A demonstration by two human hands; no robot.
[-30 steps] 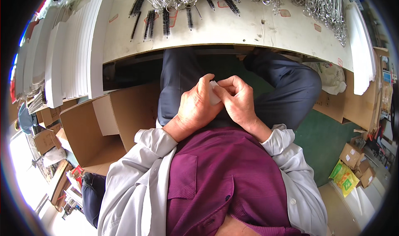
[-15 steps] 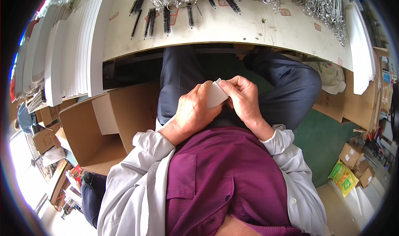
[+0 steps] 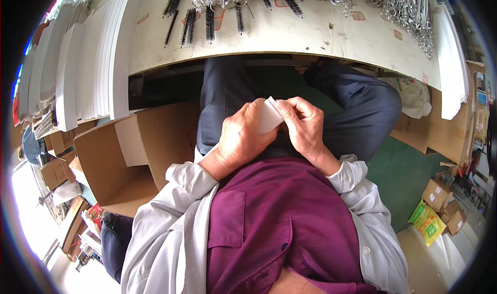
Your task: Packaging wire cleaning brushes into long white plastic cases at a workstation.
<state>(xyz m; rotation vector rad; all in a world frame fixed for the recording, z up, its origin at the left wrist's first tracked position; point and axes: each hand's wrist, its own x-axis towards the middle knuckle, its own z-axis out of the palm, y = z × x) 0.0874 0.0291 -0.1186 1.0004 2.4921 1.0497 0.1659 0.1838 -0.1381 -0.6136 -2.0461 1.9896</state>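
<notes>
Above my lap, both hands are closed around a small white cardboard box (image 3: 269,117), of which one pale face and a raised edge at the top show. My left hand (image 3: 243,131) wraps its left side, the thumb lying along the lower edge. At the upper right corner, my right hand (image 3: 303,123) pinches the edge between thumb and bent fingers. The rest of the box is hidden by the hands.
Ahead, a worktable (image 3: 290,37) bears black bristle brushes (image 3: 209,24) and heaps of looped metal wires (image 3: 404,14). Long white boxes (image 3: 106,61) stand in a row at left, above an open brown carton (image 3: 111,164). More white boxes (image 3: 449,61) are at right.
The hands stay on the white box with nearly the same grip. My right thumb and fingers have shifted very slightly at its edge.
</notes>
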